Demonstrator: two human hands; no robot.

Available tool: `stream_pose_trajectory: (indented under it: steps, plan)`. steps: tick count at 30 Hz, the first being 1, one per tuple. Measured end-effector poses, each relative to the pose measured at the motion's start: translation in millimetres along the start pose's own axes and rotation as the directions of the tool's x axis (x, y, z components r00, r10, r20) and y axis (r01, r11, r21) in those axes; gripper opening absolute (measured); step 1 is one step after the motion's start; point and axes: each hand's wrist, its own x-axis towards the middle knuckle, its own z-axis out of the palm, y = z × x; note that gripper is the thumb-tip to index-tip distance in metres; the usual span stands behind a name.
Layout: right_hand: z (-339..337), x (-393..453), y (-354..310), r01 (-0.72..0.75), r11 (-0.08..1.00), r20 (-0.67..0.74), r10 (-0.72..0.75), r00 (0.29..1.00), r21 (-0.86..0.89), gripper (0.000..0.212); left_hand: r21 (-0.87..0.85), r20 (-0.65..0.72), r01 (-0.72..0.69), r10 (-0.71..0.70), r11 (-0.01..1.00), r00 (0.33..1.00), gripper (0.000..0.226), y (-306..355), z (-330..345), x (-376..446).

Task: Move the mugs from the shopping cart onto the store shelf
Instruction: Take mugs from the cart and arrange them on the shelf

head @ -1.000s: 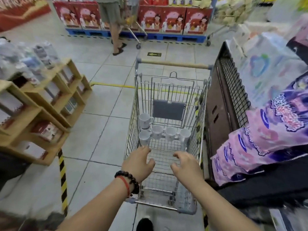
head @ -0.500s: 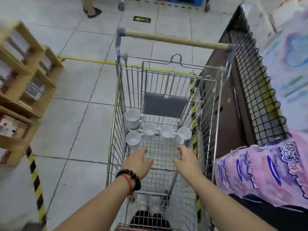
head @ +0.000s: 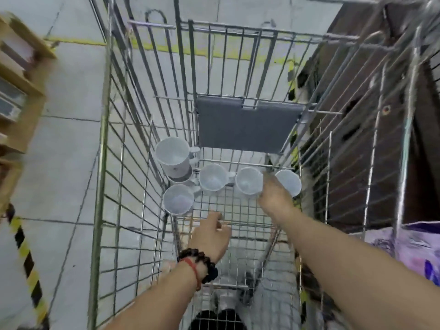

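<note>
While the mugs (head: 213, 179) stand bunched at the far end of the shopping cart (head: 133, 163), the right hand (head: 273, 198) reaches between the two rightmost, its fingers blurred, so I cannot tell whether they pinch anything. A hasty grab could knock neighbours together, or topple the stacked pair (head: 175, 160) at far left. The left hand (head: 210, 234) hovers nearer with loosely curled fingers, holding nothing. Motion blur smears the scene; the wooden shelf (head: 21, 86) at left is cut off.

Shiny metal wire is seen on the cart (head: 104, 139); the mugs (head: 213, 179) look smooth white; wood on the shelf (head: 26, 75).
</note>
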Motion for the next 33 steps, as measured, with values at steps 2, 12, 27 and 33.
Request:
stream_pose_trajectory:
  steps: [2, 12, 27, 33]
  plan:
    - [8, 14, 4, -0.008, 0.985, 0.068, 0.02, 0.997, -0.173, 0.077, -0.01, 0.012, 0.009, -0.009, 1.0, 1.0, 0.033, -7, 7, 3]
    - [55, -47, -9, -0.307, 0.844, 0.044, 0.322, 0.946, 0.44, 0.034, -0.149, 0.066, 0.116, -0.107, 0.982, 0.992, 0.04, -13, 29, 14]
    - [51, -13, 34, -0.409, 0.58, -0.154, 0.687, 0.71, 0.704, 0.036, -0.176, -0.166, 0.2, -0.229, 0.964, 0.959, 0.033, 9, 105, 60]
    - [50, -22, 40, -0.426, 0.572, -0.1, 0.67, 0.735, 0.701, 0.027, -0.042, -0.215, 0.127, -0.133, 0.991, 0.968, 0.031, -7, 88, 60]
